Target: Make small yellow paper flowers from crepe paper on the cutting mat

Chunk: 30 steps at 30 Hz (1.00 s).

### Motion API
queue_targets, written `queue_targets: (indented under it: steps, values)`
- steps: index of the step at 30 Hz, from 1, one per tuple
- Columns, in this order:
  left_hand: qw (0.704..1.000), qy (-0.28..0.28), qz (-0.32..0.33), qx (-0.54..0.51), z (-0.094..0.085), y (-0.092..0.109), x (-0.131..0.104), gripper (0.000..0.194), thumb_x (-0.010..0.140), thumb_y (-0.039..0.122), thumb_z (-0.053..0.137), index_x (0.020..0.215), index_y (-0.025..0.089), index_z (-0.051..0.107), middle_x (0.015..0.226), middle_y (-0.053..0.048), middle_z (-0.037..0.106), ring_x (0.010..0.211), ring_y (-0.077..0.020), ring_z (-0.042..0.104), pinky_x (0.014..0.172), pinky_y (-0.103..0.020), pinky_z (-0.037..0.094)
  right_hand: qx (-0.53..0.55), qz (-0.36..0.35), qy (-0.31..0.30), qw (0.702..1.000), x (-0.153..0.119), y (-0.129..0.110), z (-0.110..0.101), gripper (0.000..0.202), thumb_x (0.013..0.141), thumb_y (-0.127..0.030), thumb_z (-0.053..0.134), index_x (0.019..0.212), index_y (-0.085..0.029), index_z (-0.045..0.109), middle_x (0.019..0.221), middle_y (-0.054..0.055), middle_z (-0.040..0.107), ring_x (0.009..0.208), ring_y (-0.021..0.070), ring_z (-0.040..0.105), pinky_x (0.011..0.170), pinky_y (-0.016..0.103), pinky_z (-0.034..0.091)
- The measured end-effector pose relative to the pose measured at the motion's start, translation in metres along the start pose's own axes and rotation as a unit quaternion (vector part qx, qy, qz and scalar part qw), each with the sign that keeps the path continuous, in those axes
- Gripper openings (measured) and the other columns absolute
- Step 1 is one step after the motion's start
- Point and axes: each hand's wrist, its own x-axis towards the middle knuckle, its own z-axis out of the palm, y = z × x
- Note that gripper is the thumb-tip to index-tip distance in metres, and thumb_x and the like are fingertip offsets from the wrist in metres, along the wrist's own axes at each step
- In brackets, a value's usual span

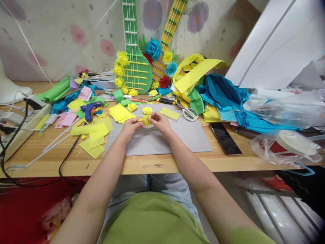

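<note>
Between my two hands is a small yellow paper flower piece [145, 120], held above the grey cutting mat [149, 142]. My left hand [130, 128] pinches its left side. The fingertips of my right hand [160, 122] close on its right side. Just beyond it, a finished-looking yellow paper rose [146, 110] sits on the mat, with another yellow rose [132, 107] to its left. A stack of yellow paper squares [120, 113] lies by my left hand. A single yellow strip [169, 113] rests beyond my right hand.
White-handled scissors [190, 114] and a phone [225, 139] lie to the right. On the left are a blue glue gun [89, 110] and a power strip [25, 125]. A green paper instrument [138, 71] leans at the back. Blue crepe paper [223, 91] is piled at right.
</note>
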Motion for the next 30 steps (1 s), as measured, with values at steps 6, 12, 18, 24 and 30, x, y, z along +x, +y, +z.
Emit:
queue_targets:
  steps: [6, 12, 18, 24, 30]
  values:
    - [0.997, -0.026, -0.028, -0.063, -0.0005, 0.0017, -0.0007, 0.032, 0.050, 0.023, 0.076, 0.080, 0.014, 0.071, 0.092, -0.008, 0.068, 0.090, -0.0210, 0.060, 0.087, -0.033, 0.042, 0.041, 0.020, -0.011, 0.999, 0.0010, 0.0005, -0.0009, 0.021, 0.061, -0.034, 0.062, 0.071, -0.020, 0.050, 0.069, -0.002, 0.055, 0.062, 0.0100, 0.050, 0.064, 0.026, 0.042]
    - [0.994, -0.032, -0.056, -0.091, 0.0027, 0.0053, -0.0026, 0.027, 0.049, 0.019, 0.076, 0.074, 0.011, 0.071, 0.077, -0.008, 0.069, 0.082, -0.0195, 0.063, 0.088, -0.034, 0.042, 0.031, 0.025, -0.014, 0.999, 0.0009, 0.0021, -0.0003, 0.021, 0.062, -0.035, 0.061, 0.071, -0.020, 0.050, 0.069, -0.003, 0.055, 0.062, 0.0095, 0.050, 0.062, 0.024, 0.042]
    - [0.995, -0.011, -0.053, -0.080, 0.0046, 0.0044, -0.0021, 0.031, 0.049, 0.020, 0.077, 0.078, 0.010, 0.070, 0.080, -0.008, 0.069, 0.080, -0.0182, 0.063, 0.084, -0.032, 0.044, 0.000, 0.008, 0.000, 1.000, 0.0005, 0.0036, 0.0005, 0.020, 0.064, -0.034, 0.060, 0.073, -0.019, 0.050, 0.069, -0.003, 0.056, 0.061, 0.0096, 0.051, 0.061, 0.025, 0.041]
    - [0.996, 0.008, -0.051, -0.079, 0.0043, 0.0023, -0.0005, 0.032, 0.048, 0.022, 0.077, 0.077, 0.011, 0.070, 0.080, -0.007, 0.069, 0.078, -0.0177, 0.063, 0.083, -0.032, 0.045, -0.012, 0.042, 0.047, 0.998, 0.0002, 0.0015, -0.0006, 0.016, 0.064, -0.032, 0.058, 0.072, -0.019, 0.052, 0.067, -0.002, 0.056, 0.060, 0.0102, 0.051, 0.061, 0.025, 0.043]
    - [0.996, 0.024, -0.050, -0.072, 0.0034, -0.0003, 0.0016, 0.032, 0.047, 0.022, 0.078, 0.075, 0.010, 0.070, 0.078, -0.007, 0.068, 0.077, -0.0163, 0.062, 0.081, -0.029, 0.045, 0.026, 0.051, 0.049, 0.997, 0.0019, 0.0045, 0.0038, 0.025, 0.062, -0.039, 0.060, 0.075, -0.019, 0.052, 0.068, -0.002, 0.056, 0.062, 0.0105, 0.051, 0.061, 0.025, 0.042]
